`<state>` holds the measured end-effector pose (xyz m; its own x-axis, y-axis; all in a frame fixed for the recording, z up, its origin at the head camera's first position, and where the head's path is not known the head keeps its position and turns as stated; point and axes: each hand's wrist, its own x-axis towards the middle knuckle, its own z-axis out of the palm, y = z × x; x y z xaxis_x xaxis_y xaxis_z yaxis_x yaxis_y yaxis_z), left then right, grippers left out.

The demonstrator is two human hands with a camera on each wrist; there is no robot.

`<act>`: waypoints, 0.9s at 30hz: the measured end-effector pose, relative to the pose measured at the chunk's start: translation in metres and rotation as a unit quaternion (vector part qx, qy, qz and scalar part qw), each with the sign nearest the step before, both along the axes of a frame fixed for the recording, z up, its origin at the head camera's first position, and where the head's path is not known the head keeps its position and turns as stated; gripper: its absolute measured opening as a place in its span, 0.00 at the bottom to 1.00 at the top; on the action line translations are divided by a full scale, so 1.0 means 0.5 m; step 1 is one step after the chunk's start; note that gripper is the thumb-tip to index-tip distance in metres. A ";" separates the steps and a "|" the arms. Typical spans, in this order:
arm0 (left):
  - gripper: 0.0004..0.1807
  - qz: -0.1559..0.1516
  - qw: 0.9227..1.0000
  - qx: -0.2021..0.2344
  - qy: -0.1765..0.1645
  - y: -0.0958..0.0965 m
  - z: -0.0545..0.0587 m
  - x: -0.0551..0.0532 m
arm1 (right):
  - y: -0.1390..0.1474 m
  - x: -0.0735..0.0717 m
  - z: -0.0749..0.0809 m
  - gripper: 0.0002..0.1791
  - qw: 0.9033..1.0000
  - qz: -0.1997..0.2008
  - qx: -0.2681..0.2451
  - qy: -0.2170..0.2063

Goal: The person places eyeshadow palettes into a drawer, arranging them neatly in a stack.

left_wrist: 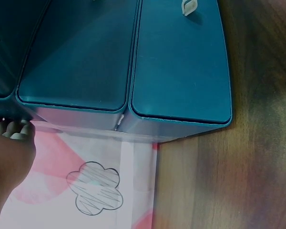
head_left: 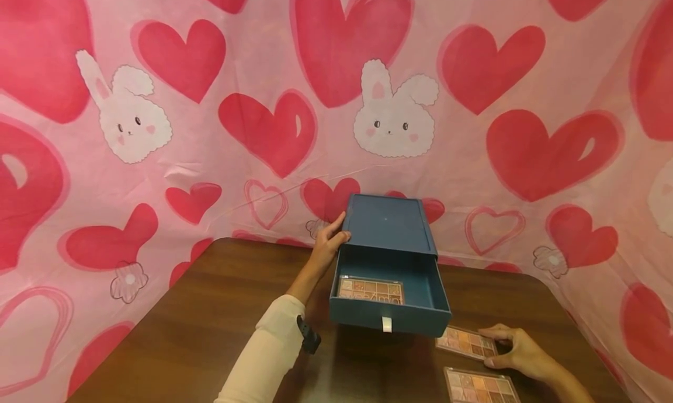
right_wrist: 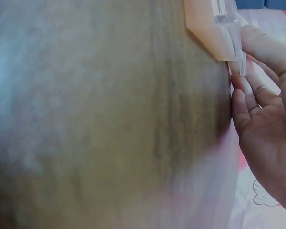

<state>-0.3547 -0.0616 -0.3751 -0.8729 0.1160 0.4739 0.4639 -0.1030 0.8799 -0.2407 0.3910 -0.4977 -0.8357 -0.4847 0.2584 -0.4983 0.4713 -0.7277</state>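
Note:
A blue drawer unit (head_left: 389,222) stands on the wooden table, its top drawer (head_left: 363,315) pulled out towards me. Inside that drawer lies an eyeshadow palette (head_left: 370,290) with a clear lid. My left hand (head_left: 325,248) rests against the unit's upper left side, thumb near the front edge; the left wrist view shows its fingers (left_wrist: 14,129) beside the top. To the right, my right hand (head_left: 517,350) pinches a second eyeshadow palette (head_left: 462,341) at its right end. In the right wrist view that palette (right_wrist: 212,31) is tilted between thumb and fingers.
Another eyeshadow palette (head_left: 481,387) lies on the table (head_left: 210,321) nearer to me, just below the right hand. Lower drawers (left_wrist: 181,67) are closed in the left wrist view. A pink cloth with hearts and rabbits (head_left: 263,52) hangs behind the table.

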 end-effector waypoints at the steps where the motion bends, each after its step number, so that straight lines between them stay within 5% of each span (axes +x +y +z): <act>1: 0.36 0.003 1.000 -0.002 0.001 0.000 0.000 0.000 | 0.000 0.001 -0.001 0.26 1.000 -0.001 0.000 0.000; 10: 0.35 0.004 1.000 0.002 0.000 -0.001 -0.001 0.000 | -0.006 0.013 0.021 0.26 1.000 -0.026 0.010 0.006; 18: 0.37 0.003 1.000 0.004 -0.001 -0.003 0.003 -0.002 | -0.014 0.020 0.065 0.24 0.998 -0.061 0.000 0.023; 27: 0.36 0.006 1.000 0.003 -0.001 -0.003 0.001 -0.002 | -0.014 0.032 0.119 0.25 0.996 -0.090 0.014 -0.004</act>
<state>-0.3555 -0.0631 -0.3746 -0.8750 0.1021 0.4733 0.4640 -0.1025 0.8799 -0.2246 0.3840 -0.4383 -0.9115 -0.3346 0.2390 -0.3982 0.5726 -0.7167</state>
